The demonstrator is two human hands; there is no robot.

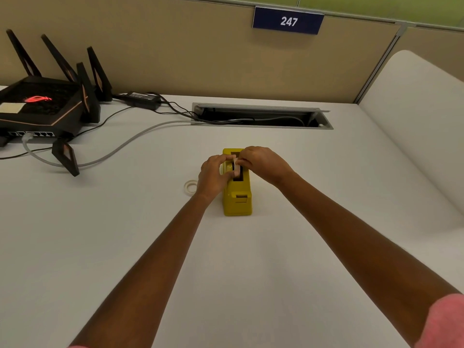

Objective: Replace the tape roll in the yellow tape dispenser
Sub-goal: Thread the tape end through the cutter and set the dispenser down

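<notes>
A yellow tape dispenser (237,199) stands in the middle of the white desk (251,272), its cutter end toward me. Both hands meet over its open top slot. My left hand (213,174) curls against the dispenser's left side, fingers pinching a whitish tape roll (235,164) that sits in the slot. My right hand (263,163) comes from the right and pinches the same roll from above. Most of the roll is hidden by my fingers. A second, thin white tape ring (190,187) lies flat on the desk just left of my left wrist.
A black router (42,109) with upright antennas sits at the back left, with its power brick (143,99) and cables trailing across the desk. An open cable tray (261,116) is set into the desk behind the dispenser. Tan partition walls close the back and right.
</notes>
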